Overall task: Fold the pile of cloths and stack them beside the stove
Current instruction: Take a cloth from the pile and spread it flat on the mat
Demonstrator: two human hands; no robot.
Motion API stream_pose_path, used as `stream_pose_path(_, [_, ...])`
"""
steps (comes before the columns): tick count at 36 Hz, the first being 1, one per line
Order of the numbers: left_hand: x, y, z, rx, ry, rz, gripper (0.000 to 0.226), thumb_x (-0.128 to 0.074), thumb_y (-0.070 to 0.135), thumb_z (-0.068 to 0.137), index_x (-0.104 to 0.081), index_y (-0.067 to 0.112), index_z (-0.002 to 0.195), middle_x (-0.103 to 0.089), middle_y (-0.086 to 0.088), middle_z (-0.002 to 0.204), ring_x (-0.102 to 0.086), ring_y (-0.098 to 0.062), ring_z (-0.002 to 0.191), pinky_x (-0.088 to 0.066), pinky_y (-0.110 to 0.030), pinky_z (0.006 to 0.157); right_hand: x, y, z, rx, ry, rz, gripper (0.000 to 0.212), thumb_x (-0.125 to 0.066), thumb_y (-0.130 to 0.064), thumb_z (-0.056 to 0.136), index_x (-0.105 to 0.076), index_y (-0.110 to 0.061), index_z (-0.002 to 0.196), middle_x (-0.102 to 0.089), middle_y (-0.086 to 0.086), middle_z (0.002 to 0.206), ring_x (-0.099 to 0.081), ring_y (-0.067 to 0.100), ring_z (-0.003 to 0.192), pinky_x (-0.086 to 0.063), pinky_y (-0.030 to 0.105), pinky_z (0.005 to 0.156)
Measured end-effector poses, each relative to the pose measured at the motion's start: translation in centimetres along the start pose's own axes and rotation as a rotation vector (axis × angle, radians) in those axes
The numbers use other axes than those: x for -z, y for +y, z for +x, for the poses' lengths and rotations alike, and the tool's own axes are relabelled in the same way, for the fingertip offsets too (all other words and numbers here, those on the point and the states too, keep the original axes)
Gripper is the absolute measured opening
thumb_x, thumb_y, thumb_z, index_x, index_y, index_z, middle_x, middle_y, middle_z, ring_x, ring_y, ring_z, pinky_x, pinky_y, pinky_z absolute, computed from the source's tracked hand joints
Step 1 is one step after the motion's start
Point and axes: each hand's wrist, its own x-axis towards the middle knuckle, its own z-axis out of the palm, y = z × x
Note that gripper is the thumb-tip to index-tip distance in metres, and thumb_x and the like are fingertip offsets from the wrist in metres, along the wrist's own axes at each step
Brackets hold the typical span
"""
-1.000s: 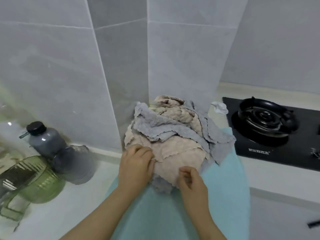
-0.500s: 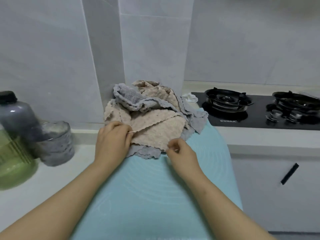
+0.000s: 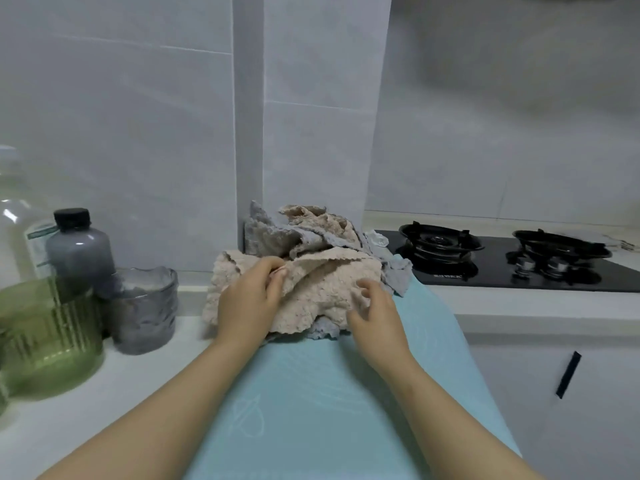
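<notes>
A crumpled pile of beige and grey cloths [image 3: 311,237] sits at the far end of a light blue mat [image 3: 311,403], against the wall pillar. The top beige cloth [image 3: 322,289] hangs down the pile's front. My left hand [image 3: 247,303] pinches a fold of this beige cloth between thumb and fingers. At the cloth's right lower edge my right hand [image 3: 372,310] has its fingers curled on the fabric. The black gas stove [image 3: 519,261] lies to the right of the pile.
On the white counter at the left stand a grey bottle with a black cap [image 3: 79,247], a ribbed grey glass cup [image 3: 145,310] and a green glass container [image 3: 48,341]. A small clear object [image 3: 377,239] lies between pile and stove. A cabinet door with a black handle [image 3: 568,374] is below.
The view has tilted up and back, showing more of the wall and stove. Both hands have drawn the beige cloth forward and gathered it; my left hand now pinches a raised fold.
</notes>
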Motion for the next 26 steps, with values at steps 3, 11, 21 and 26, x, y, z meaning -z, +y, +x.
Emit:
stream_pose_path(3, [-1.4,-0.6,1.0,0.032,0.036,0.017,0.017,-0.046,0.024,0.096,-0.06,0.017,0.102,-0.059,0.007,0.082,-0.052,-0.015,0.076,-0.032,-0.029,0.06,-0.8,-0.5,1.8,0.048,0.055,0.014,0.045,-0.048,-0.011,0.091,-0.039,-0.023,0.134,-0.043,-0.002,0.128,-0.047,0.011,0.114,-0.041,0.032,0.098])
stream_pose_path(11, [-4.1,-3.7,1.3,-0.07,-0.201,0.144,0.03,-0.057,0.035,0.086,-0.056,0.022,0.114,-0.054,0.016,0.104,-0.054,-0.012,0.098,-0.034,-0.028,0.08,-3.4,2.9,3.5,0.079,0.02,-0.128,0.054,-0.051,-0.017,0.088,-0.035,-0.026,0.139,-0.044,-0.003,0.134,-0.043,0.012,0.12,-0.036,0.025,0.096])
stream_pose_path(21, [-2.9,-2.9,1.6,-0.088,-0.119,0.214,0.05,-0.051,-0.003,0.078,-0.062,0.026,0.117,-0.069,0.003,0.109,-0.06,-0.024,0.102,-0.042,-0.03,0.076,-2.6,2.9,3.7,0.123,0.125,-0.028,0.048,-0.05,-0.018,0.092,-0.038,-0.031,0.136,-0.054,-0.003,0.112,-0.052,0.016,0.101,-0.038,0.025,0.077])
stream_pose_path(26, [-2.0,-2.5,0.2,-0.167,-0.052,0.097,0.057,-0.042,0.0,0.063,-0.067,0.018,0.111,-0.071,-0.001,0.106,-0.068,-0.025,0.093,-0.051,-0.036,0.078,-2.0,2.5,2.7,0.161,0.133,-0.004,0.049,-0.05,-0.032,0.093,-0.034,-0.043,0.138,-0.052,-0.006,0.105,-0.051,0.012,0.096,-0.041,0.025,0.08])
